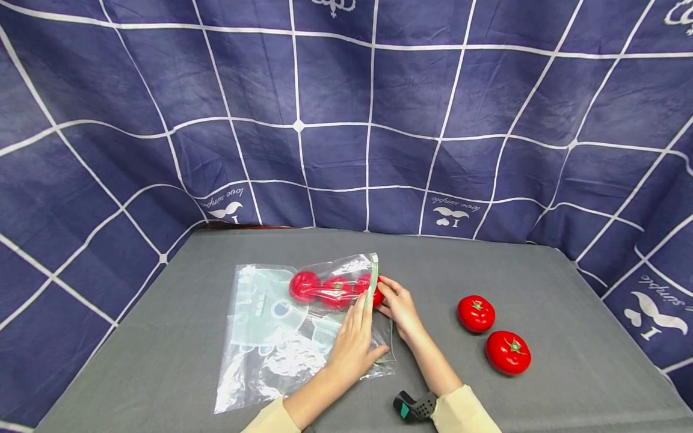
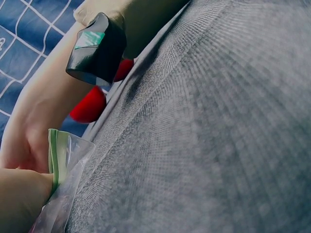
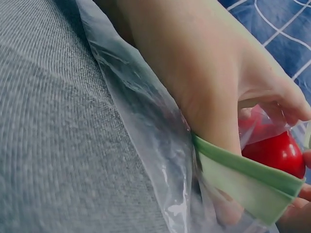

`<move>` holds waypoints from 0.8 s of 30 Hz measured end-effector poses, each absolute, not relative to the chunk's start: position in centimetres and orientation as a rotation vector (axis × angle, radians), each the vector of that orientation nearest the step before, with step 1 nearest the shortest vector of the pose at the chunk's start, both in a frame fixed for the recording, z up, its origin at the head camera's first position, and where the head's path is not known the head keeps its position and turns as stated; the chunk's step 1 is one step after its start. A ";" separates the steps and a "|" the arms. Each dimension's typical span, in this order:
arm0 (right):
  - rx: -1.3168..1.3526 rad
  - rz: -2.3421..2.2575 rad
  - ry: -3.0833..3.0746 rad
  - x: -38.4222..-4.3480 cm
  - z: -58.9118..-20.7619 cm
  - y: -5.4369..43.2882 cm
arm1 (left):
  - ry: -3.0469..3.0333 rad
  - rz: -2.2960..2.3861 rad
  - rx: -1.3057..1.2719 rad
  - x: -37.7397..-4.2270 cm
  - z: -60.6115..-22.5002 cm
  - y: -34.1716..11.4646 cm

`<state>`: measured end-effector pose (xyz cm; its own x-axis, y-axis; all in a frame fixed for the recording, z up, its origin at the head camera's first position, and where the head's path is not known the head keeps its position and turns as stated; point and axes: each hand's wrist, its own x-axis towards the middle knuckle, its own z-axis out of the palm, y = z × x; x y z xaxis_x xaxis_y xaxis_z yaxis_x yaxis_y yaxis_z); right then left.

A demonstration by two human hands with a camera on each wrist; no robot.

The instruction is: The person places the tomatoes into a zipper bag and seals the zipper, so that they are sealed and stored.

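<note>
A: Legend, pls, w/ places rel. to the bag (image 1: 238, 373). What was held, & where?

B: R hand (image 1: 399, 308), just beside the bag's right end: fingers curled round a half-in tomato (image 1: 378, 297) at the bag's mouth. Part of the fruit showed through film, part outside; prob. one & the same fruit, though the green strip (image 1: 373, 276) crossed it, so exact depth couldn't be told.

A: And the L hand (image 1: 351, 346)?

B: On the bag's mouth end: fingers long & straight along the strip, thumb spread wide of them. No pinch showed in the head view; some fingertips were hidden.

A: Contents?

B: Left inner tomato (image 1: 305, 287) & right inner tomato (image 1: 337, 293), side by side within the bag's upper half. Upper loose tomato (image 1: 476, 314) & lower loose tomato (image 1: 508, 353) lay well right of the bag, near each other, on grey cloth (image 1: 162, 373).

A: Step in hand?

B: Judged by pose: loading, approx. mid-way, w/ the third fruit at the bag's mouth & two unbagged.

A: Next move, i.e. what did it call for?

B: Prob. L hand holding the mouth apart, R hand pushing the fruit fully past the strip, then a release well inside. Risk, est.: thin film snagging on the fruit or trailing out w/ the fingers.
</note>
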<state>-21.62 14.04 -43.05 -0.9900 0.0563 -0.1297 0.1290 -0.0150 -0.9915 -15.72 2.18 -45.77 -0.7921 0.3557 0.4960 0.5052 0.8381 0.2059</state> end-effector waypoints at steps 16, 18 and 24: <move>0.224 -2.066 2.290 -21.0 -42.1 15.7 | -2.567 -0.507 -0.645 -15.9 -45.6 2.2; 0.230 -2.072 2.279 -21.0 -42.3 15.6 | -2.565 -0.505 -0.646 -15.9 -45.6 2.2; 0.241 -2.114 2.237 -21.1 -42.6 14.9 | -2.559 -0.539 -0.646 -15.9 -45.7 2.2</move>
